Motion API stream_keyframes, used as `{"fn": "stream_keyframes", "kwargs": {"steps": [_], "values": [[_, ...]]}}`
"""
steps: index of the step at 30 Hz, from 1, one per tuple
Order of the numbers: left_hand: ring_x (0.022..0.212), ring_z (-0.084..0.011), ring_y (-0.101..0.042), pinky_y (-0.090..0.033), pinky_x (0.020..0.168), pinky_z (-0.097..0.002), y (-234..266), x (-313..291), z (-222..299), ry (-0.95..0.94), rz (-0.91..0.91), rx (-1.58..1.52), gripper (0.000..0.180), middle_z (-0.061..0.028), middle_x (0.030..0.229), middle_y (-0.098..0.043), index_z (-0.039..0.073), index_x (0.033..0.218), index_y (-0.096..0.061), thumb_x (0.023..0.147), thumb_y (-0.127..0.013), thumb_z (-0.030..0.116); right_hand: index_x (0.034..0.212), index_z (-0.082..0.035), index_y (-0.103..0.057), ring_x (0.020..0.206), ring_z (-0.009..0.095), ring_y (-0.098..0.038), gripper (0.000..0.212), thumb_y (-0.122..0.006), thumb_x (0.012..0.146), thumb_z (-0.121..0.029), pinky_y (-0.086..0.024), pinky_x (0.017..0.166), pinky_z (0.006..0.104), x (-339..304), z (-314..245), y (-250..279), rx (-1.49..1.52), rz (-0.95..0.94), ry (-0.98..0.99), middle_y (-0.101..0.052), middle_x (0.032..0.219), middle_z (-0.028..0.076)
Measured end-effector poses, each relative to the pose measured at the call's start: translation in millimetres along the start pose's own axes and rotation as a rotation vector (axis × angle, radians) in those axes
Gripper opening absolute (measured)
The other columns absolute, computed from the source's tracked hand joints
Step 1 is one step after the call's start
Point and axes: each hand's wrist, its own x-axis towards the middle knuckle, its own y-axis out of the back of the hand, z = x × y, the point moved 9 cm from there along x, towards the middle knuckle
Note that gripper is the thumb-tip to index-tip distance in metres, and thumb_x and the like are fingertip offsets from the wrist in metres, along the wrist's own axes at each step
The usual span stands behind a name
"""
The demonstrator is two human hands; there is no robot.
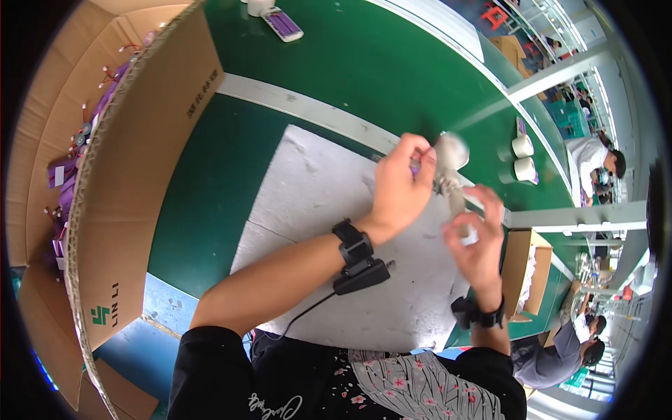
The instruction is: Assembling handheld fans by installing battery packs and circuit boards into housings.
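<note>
My left hand (402, 185) is closed in a pinch beside the round end of a white round-headed device (453, 154). A small purple bit shows between its fingers, too little to name for sure; a thin dark-red wire seems to run from it toward the device. Lower down, my right hand (479, 241) has its fingers closed around the device's pale handle. The device is smeared by motion, and some loose parts or wires show at its neck. Both hands are above the far right part of a pale grey foam-like board (329, 189).
A large cardboard box (147, 140) at the left holds several purple wired packs (66, 175). On the green bench (350, 56) more white round-headed devices (523, 168) stand at the right, another (283, 24) far left. A smaller carton (518, 273) sits right. People work beyond.
</note>
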Motion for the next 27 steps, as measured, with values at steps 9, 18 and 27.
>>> {"fn": "stream_keyframes", "kwargs": {"steps": [9, 18, 27], "values": [[0.064, -0.0200, -0.054, -0.042, 0.056, -0.0303, -9, -17, 48, -0.431, -0.116, 0.177, 0.008, -0.0067, 0.076, -0.056, 0.003, 0.087, -0.055, 0.083, -0.062, 0.005, 0.084, -0.004, -0.061, 0.116, 0.034, -0.047, 0.026, -0.075, 0.062, -0.005, -0.040, 0.096, 0.0413, -63, -25, -14, 0.214, -0.143, 0.041, -0.052, 0.122, 0.013], [0.074, -0.0177, -0.056, -0.040, 0.061, -0.0297, -56, -111, 121, -0.955, -0.444, 0.173, 0.023, 0.0001, 0.081, -0.057, 0.012, 0.080, -0.055, 0.059, -0.066, 0.012, 0.106, 0.000, -0.053, 0.097, 0.031, -0.057, 0.048, -0.077, 0.064, -0.008, -0.048, 0.080, 0.0369, -80, 34, -18, 0.429, 0.300, -0.246, -0.055, 0.110, 0.019], [0.087, -0.0214, -0.056, -0.041, 0.075, -0.0327, -67, -105, 98, -0.856, -0.573, 0.216, 0.023, -0.0015, 0.088, -0.058, 0.012, 0.086, -0.058, 0.066, -0.069, 0.015, 0.110, -0.001, -0.050, 0.076, 0.024, -0.057, 0.049, -0.075, 0.069, -0.005, -0.047, 0.068, 0.0298, -96, 30, -23, 0.361, 0.166, -0.002, -0.057, 0.094, 0.012]]}}
